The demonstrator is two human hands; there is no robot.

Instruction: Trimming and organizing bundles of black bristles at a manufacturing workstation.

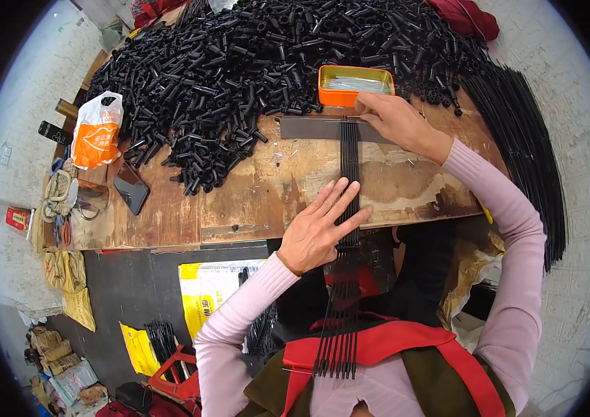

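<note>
Here, at the far left of the wooden table (253, 208), a coil of pale rope (57, 194) hangs by the edge. Just to its right stands a white and orange plastic bag (97, 132), and a dark phone (131, 187) lies nearer, flat on the wood. On the floor at the near left is a red stool (177, 379), with a yellow and white sack (198, 295) a little farther off to its right. A broad heap of short black tubes (198, 90) covers the far side of the table, from left to right.

Toward the middle, the left hand (319, 233) lies palm down, its fingers spread apart across a row of thin black rods (349, 160). The row runs from a flat dark strip (309, 128) at the far side, under those fingers, over the near table edge and on toward the person's front. A thin metal pin (333, 121) lies crosswise at the far ends. Beyond stands an orange tin (337, 99) with more pins (357, 85) inside.

To the right, the right hand (399, 125) reaches in over the strip, thumb and forefinger close together beside the rods; whether they clamp the pin, I cannot tell. Farther right, long black rods (521, 132) lie bunched, drooping past the table's edge.
</note>
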